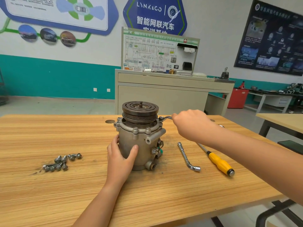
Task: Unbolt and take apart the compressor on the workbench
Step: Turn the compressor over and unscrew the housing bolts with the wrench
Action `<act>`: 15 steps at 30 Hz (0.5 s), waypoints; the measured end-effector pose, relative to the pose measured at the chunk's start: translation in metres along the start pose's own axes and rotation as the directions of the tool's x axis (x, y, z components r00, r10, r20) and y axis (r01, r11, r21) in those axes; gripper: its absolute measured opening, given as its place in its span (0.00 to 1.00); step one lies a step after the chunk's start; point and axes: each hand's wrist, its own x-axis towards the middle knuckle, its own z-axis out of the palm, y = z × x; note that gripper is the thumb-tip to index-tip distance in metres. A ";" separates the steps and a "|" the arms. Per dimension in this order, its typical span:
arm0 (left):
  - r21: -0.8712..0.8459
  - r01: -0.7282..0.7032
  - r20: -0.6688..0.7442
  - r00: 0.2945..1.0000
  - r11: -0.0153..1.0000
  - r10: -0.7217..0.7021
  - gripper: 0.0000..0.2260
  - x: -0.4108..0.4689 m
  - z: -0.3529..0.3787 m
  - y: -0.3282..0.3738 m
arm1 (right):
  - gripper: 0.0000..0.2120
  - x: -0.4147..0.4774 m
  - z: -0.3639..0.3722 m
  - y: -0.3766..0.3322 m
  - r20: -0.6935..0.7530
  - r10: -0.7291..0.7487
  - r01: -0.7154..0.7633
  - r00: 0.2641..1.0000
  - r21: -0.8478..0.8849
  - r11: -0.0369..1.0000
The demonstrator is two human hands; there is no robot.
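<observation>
While the compressor (pixel 137 145) stands on end near the middle of the wooden workbench (pixel 65 194), its long axis runs vertical; the grooved pulley (pixel 140 110) faces up and the threaded shaft stub (pixel 140 103) points at the ceiling; the hose ports and a green-tipped connector sit on its right side. The left hand (pixel 120 159) holds the cylindrical body from the near left, thumb (pixel 133 150) spread across the front, the other fingers wrapped round the far side. The right hand (pixel 190 123) is closed in a fist round the handle of a wrench (pixel 165 118), whose ring end sits on a bolt at the right rear of the flange. A heap of loose bolts (pixel 60 162) lies well to the left; an L-shaped socket wrench (pixel 186 157) and a yellow-handled screwdriver (pixel 219 162) lie to the right. On the wall a blue sign (pixel 155 15) reads "LYNK&CO" above "智能网联汽车"; a wiring-diagram board (pixel 157 53) carries "HV"; its finer print is too small to read.
</observation>
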 end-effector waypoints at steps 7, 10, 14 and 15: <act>-0.007 0.011 0.000 1.000 1.000 -0.011 0.31 -0.001 0.000 0.001 | 0.10 0.003 -0.002 -0.001 0.032 -0.058 0.061 0.998 -0.089 0.994; -0.007 0.016 0.002 1.000 1.000 -0.016 0.31 -0.001 0.000 0.002 | 0.11 0.005 0.006 0.004 0.025 -0.053 0.055 0.998 -0.068 0.996; -0.007 0.023 0.007 1.000 1.000 -0.023 0.32 -0.001 0.000 0.003 | 0.14 0.011 0.020 0.019 -0.022 -0.068 0.066 0.997 -0.094 0.993; -0.006 0.024 0.007 1.000 1.000 -0.024 0.32 -0.001 0.000 0.003 | 0.14 0.015 0.024 0.023 -0.031 -0.070 0.067 0.997 -0.107 0.992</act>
